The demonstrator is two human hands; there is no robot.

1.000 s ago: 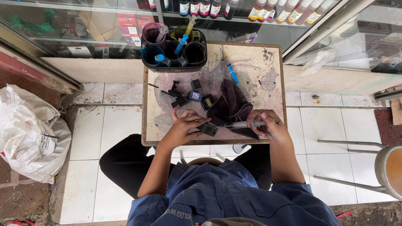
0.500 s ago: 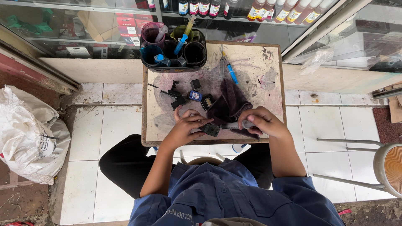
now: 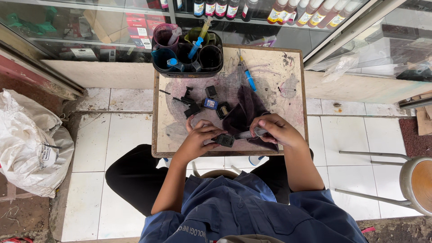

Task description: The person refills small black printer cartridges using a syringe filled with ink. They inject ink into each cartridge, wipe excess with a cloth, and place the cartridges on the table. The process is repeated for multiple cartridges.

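My left hand (image 3: 200, 137) grips a small black ink cartridge (image 3: 223, 140) near the front edge of a stained wooden table (image 3: 279, 76). My right hand (image 3: 275, 129) holds a syringe (image 3: 246, 134) laid sideways, its tip pointing left at the cartridge. Just behind both hands lies a dark purple-stained cloth (image 3: 246, 110). Several more black cartridges (image 3: 198, 104) sit further back on the table's left half, one with a blue label (image 3: 209, 104).
A black tray (image 3: 187, 56) of ink-filled cups and syringes stands at the table's back edge. A blue syringe (image 3: 248, 76) lies beside it. Ink bottles line the glass cabinet shelf (image 3: 292, 9) behind. A white sack (image 3: 31, 144) lies left, a round stool (image 3: 416, 182) right.
My right hand has moved left with the syringe, bringing its tip to the cartridge. My left hand has closed around the cartridge and shifted slightly right.
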